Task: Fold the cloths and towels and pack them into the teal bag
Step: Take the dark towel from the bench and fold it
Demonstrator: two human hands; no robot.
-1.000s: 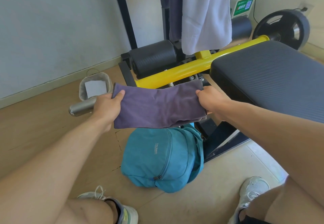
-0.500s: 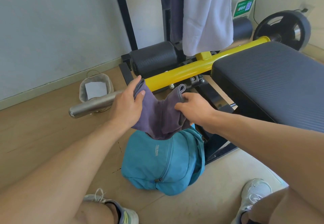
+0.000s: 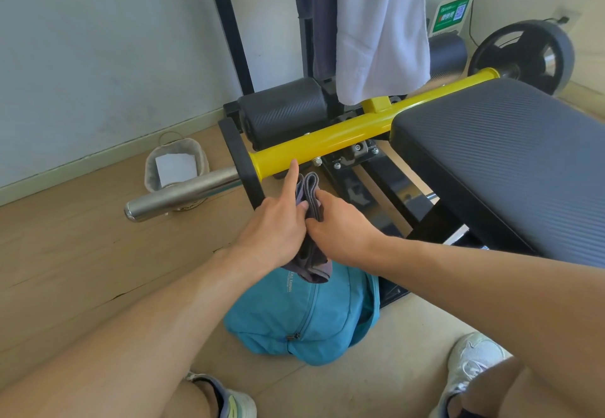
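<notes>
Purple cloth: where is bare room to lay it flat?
Bare bench pad to the right; open wood floor between silver bar and teal bag. Crowded under yellow bar.

Left hand (image 3: 275, 224) and right hand (image 3: 340, 226) together, left forefinger straight.

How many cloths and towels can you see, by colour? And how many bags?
Purple cloths: 2, one folded between the left hand and right hand, one hanging on the rack
White towels: 1, hanging on the rack
Teal bags: 1, on the floor
Total: 4
</notes>
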